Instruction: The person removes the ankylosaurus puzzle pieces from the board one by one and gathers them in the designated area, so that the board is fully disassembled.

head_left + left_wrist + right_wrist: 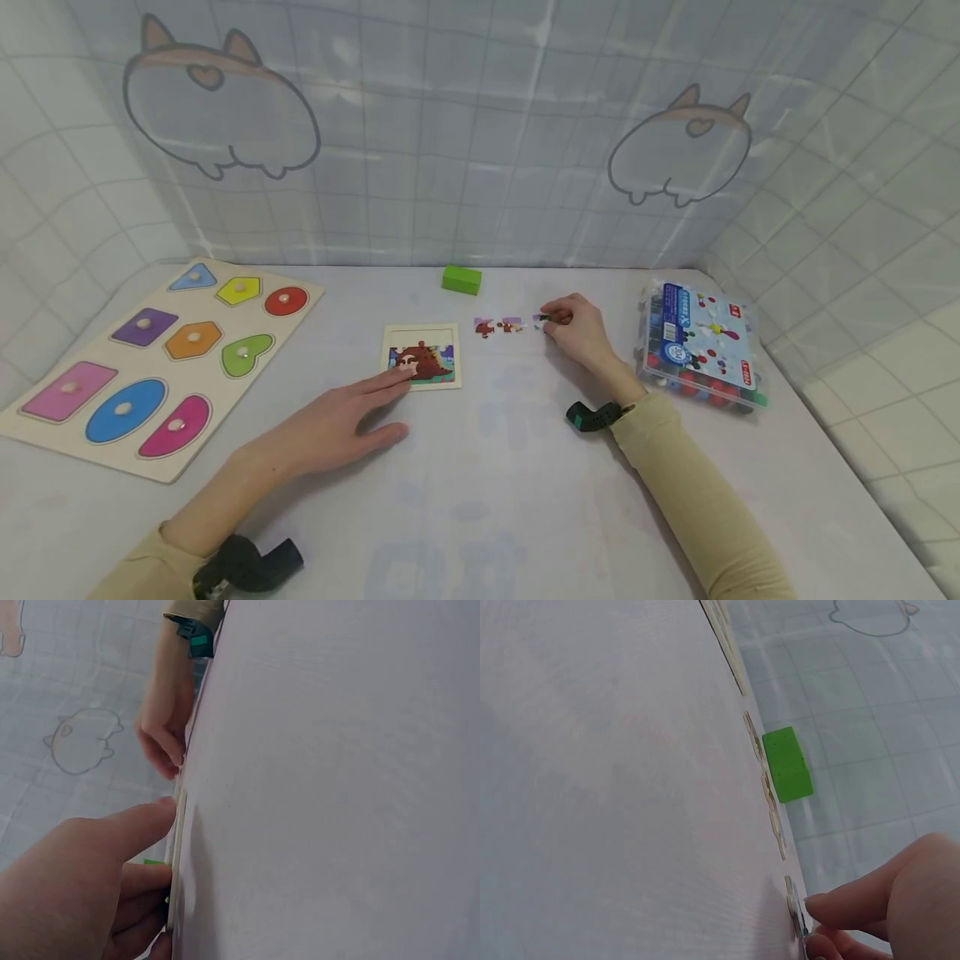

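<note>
A small wooden jigsaw board (pixel 422 333) lies on the table, its lower part filled with a brown dinosaur picture. My left hand (pixel 333 427) rests its straight fingertips on the lower left of the picture, thumb spread on the near side. In the left wrist view the board (pixel 178 855) appears edge-on beside the fingers. To the right of the board lie loose jigsaw pieces (pixel 484 327) in a row. At the row's right end my right hand (pixel 583 331) pinches a jigsaw piece (pixel 796 904) between thumb and fingers, close over the table.
A green block (pixel 462 280) stands behind the board. On the left lies a large wooden knob-shape board (pixel 135 367). At the right is a clear plastic box (pixel 701 346) of coloured parts. A tiled-pattern curtain (pixel 465 167) hangs along the back edge.
</note>
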Demonstrator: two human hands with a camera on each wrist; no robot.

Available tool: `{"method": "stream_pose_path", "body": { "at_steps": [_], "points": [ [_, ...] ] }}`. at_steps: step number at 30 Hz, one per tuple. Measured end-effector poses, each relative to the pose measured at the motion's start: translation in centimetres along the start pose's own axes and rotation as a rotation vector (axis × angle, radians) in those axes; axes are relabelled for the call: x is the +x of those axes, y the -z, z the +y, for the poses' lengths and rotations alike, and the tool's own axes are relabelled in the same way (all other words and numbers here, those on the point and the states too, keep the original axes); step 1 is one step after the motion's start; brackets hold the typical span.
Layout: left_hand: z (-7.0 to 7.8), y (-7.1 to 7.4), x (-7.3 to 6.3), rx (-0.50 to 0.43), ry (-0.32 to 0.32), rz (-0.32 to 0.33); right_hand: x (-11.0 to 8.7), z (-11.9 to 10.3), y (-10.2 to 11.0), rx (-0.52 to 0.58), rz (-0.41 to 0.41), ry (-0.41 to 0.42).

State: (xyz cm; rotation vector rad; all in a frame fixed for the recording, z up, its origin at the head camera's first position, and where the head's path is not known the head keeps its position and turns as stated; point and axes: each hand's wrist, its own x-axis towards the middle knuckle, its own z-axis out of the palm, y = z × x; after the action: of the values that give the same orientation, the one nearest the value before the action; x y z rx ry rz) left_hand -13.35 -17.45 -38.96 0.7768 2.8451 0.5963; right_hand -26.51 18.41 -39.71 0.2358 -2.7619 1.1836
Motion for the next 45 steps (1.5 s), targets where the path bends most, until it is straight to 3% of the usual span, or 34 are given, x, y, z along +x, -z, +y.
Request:
{"method": "stream_pose_path", "body": {
  "at_steps": [11, 21, 31, 36, 45],
  "points": [
    [-0.4, -0.1, -0.1, -0.009, -0.013, -0.023, -0.2, -0.9, -0.2, 0.045, 0.003, 0.081],
    [-0.5, -0.1, -0.1, -0.001, -0.039, -0.008, -1.0, -4.5, -1.2, 0.095, -0.076, 0.196],
    [-0.6, -0.1, 0.0, -0.014, -0.057, 0.0, -0.9, -10.4, -6.1, 0.111, -0.225, 0.344],
    [-0.8, -0.1, 0.0, -0.009, -0.069, 0.008, -0.5, -12.5, -8.6, 0.108, -0.303, 0.335],
    [-0.9, -0.1, 0.1, -0.011, -0.085, 0.005, -0.5, -12.2, -11.7, 0.072, -0.4, 0.281]
  ]
}}
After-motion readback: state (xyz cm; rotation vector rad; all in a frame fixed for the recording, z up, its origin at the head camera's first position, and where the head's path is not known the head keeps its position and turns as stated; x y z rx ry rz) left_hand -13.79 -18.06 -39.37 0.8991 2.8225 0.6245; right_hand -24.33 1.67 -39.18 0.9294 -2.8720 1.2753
